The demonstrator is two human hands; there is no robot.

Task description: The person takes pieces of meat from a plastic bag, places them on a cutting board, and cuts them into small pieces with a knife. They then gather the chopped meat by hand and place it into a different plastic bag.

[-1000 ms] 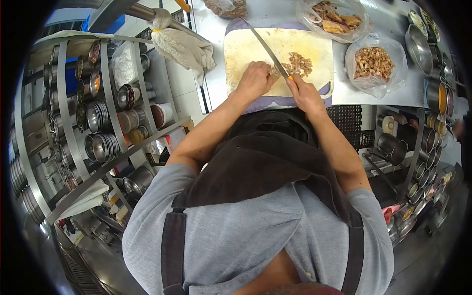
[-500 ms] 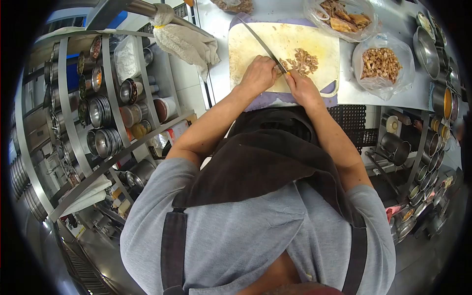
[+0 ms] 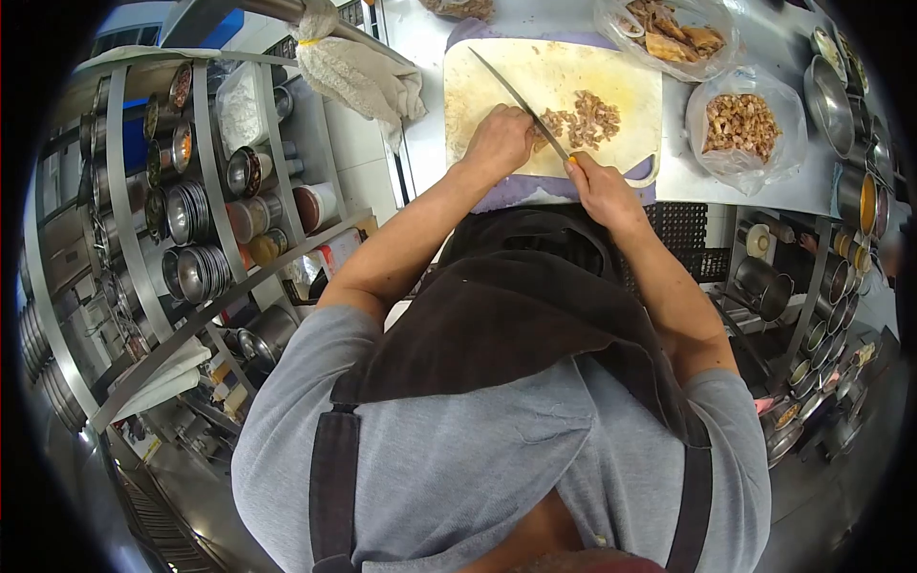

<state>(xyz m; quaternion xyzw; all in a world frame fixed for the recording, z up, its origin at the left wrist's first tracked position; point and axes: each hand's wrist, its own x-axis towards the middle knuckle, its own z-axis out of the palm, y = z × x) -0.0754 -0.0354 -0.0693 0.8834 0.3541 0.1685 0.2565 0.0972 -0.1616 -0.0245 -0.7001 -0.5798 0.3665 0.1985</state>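
Observation:
My right hand [image 3: 604, 194] is closed round the yellow handle of a long kitchen knife [image 3: 506, 84]. Its blade slants to the upper left across a pale cutting board [image 3: 544, 72]. Beside the blade, my left hand [image 3: 501, 140] rests on the board with its fingers curled in. Brown meat shows at its fingertips, though most of what it holds is hidden. Chopped meat pieces [image 3: 594, 119] lie in a pile on the board, right of the blade.
A purple board [image 3: 535, 189] lies under the pale one. To the right stand a bag of diced meat [image 3: 740, 129] and a bag of larger meat pieces [image 3: 673, 38]. A cloth [image 3: 358, 76] hangs at the left from a rail. Shelves with metal bowls [image 3: 202, 274] fill the left side.
The knife's handle end and my right hand have moved slightly right and down, and the blade sits a little lower. My left hand stays in nearly the same place.

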